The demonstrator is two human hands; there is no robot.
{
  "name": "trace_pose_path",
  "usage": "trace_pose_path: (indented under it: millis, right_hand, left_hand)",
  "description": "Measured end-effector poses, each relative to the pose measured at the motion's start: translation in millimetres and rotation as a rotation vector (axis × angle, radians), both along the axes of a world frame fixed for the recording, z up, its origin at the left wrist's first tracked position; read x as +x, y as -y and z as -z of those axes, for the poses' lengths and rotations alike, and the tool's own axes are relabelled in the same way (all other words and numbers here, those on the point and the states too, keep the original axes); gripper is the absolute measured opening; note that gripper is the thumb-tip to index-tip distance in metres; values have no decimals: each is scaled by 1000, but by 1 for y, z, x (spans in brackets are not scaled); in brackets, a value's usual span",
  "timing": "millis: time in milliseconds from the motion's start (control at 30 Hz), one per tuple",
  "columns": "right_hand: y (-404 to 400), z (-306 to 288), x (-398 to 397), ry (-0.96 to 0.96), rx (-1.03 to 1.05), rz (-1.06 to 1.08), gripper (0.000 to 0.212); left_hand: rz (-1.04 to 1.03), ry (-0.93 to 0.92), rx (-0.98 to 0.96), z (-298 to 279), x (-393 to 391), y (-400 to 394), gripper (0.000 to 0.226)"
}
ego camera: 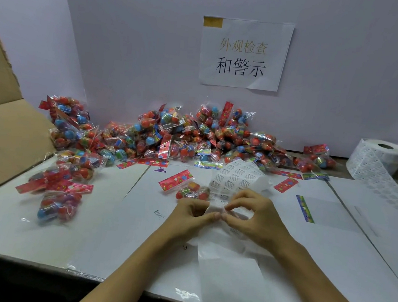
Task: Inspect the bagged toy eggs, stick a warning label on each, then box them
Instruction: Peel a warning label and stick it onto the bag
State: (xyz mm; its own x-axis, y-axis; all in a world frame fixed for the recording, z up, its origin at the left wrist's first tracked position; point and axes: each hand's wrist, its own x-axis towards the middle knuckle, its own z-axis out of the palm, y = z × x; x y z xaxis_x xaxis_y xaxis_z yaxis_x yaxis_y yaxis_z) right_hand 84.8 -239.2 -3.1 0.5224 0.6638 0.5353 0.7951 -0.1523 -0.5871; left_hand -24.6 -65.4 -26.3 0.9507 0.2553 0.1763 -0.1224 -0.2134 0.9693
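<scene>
2 hands meet over the middle of the white tabletop (329, 246), both working on a strip of warning labels (235, 178). The left hand (193, 214) has its fingers curled, thumb and forefinger pinching the strip's lower part; the right hand (253, 214) arches over it, its grip also a fingertip pinch on the same strip, the 2 thumbs almost touching. The strip rises from the hands toward the far edge, printed labels facing up, while bare backing paper (227, 281) trails down toward the near edge between the forearms.

Just beyond the left hand lies 1 bag of toy eggs (189, 189), clear plastic with a red header card, apart from the rest. Along the far edge, against the wall, sits a big heap of bagged eggs (194, 136), red and blue showing through the plastic. A smaller cluster of bags (62, 187) lies toward the left edge, beside an open cardboard box (7, 129) whose flap leans over that side.

At the far right corner stands a roll of labels (380, 157), its tail unwound across the tabletop. A few loose header cards (285, 184) lie near the heap. A paper sign (243, 53) with printed characters is stuck on the wall above.
</scene>
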Motion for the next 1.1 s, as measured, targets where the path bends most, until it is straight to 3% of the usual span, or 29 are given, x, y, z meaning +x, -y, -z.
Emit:
trace_pose_path:
  millis: [133, 367, 567, 800, 1100]
  right_hand:
    - [1, -1, 1, 67, -23, -8, 15]
    - [1, 4, 6, -107, -7, -61, 8]
    - [-1, 5, 6, -176, -50, -70, 2]
    - [1, 2, 8, -326, -63, -73, 5]
    - [0, 1, 9, -311, -37, -9, 15]
  left_hand:
    - [45, 0, -4, -5, -4, 1, 21]
    - [15, -19, 14, -4, -3, 2, 23]
    - [10, -18, 26, -2, -1, 3, 40]
    - [9, -15, 33, -3, -2, 1, 23]
    - [-19, -43, 112, -2, -2, 4, 14]
